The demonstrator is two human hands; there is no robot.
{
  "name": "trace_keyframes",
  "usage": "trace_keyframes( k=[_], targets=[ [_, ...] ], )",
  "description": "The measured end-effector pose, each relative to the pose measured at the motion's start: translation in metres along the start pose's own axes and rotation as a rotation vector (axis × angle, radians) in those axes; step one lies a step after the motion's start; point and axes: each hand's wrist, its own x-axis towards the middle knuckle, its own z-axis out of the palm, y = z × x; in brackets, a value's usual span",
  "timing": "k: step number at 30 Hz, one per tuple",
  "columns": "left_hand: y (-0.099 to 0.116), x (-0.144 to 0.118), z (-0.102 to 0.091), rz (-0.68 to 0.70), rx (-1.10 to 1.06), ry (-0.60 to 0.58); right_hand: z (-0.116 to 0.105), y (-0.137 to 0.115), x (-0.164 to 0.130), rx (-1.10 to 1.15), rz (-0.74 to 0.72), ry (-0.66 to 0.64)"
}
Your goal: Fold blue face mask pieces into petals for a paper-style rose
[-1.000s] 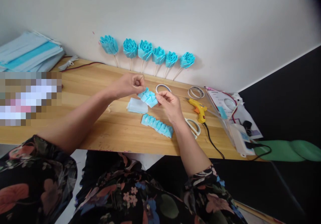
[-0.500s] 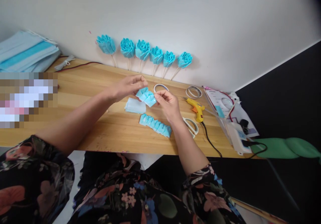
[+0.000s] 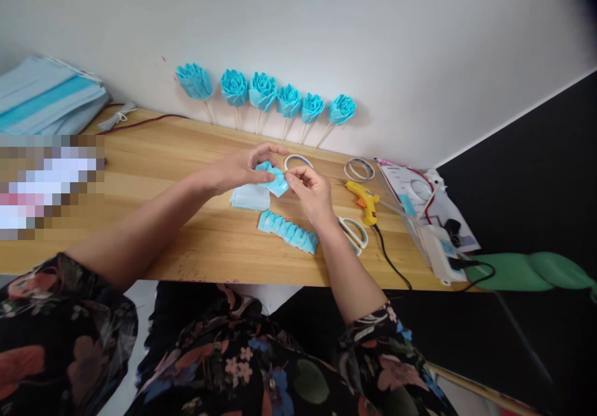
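Between both hands, above the table, is a short pleated strip of light-blue fabric (image 3: 278, 185). My right hand (image 3: 311, 192) pinches its right end between thumb and fingertips. My left hand (image 3: 247, 166) is closed around the strip's left part, thumb in front and fingers behind. Below the left hand lies a stack of pale-blue fabric pieces (image 3: 250, 198). A longer pleated blue strip (image 3: 288, 232) rests on the table nearer to me. White-handled scissors (image 3: 354, 235) lie partly behind my right wrist.
Several blue fabric flowers on sticks (image 3: 263, 91) lean against the wall. A yellow glue gun (image 3: 366, 202), tape rolls (image 3: 359, 168) and a white power strip (image 3: 438, 254) are on the right. Folded blue masks (image 3: 46, 99) lie at the far left. Pixelation hides something below them.
My left hand has shifted right along the strip, and its thumb now lies across the front. My right hand keeps its pinch. The whole view has moved slightly.
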Motion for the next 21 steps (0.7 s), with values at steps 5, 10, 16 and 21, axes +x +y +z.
trace_keyframes(
  k=[5, 10, 16, 21],
  targets=[
    [-0.002, 0.0, 0.005, -0.009, 0.066, -0.031, 0.002, -0.003, -0.002, -0.091, -0.027, -0.008],
    [-0.001, 0.0, 0.01, -0.028, 0.088, -0.022, 0.002, -0.003, -0.003, -0.007, -0.023, -0.029],
    [-0.005, 0.003, 0.019, 0.032, 0.087, 0.079, 0.004, -0.004, -0.003, 0.051, 0.026, -0.11],
    [-0.006, 0.003, 0.024, 0.021, -0.06, 0.145, 0.005, -0.002, -0.001, 0.149, 0.066, -0.064]
  ],
)
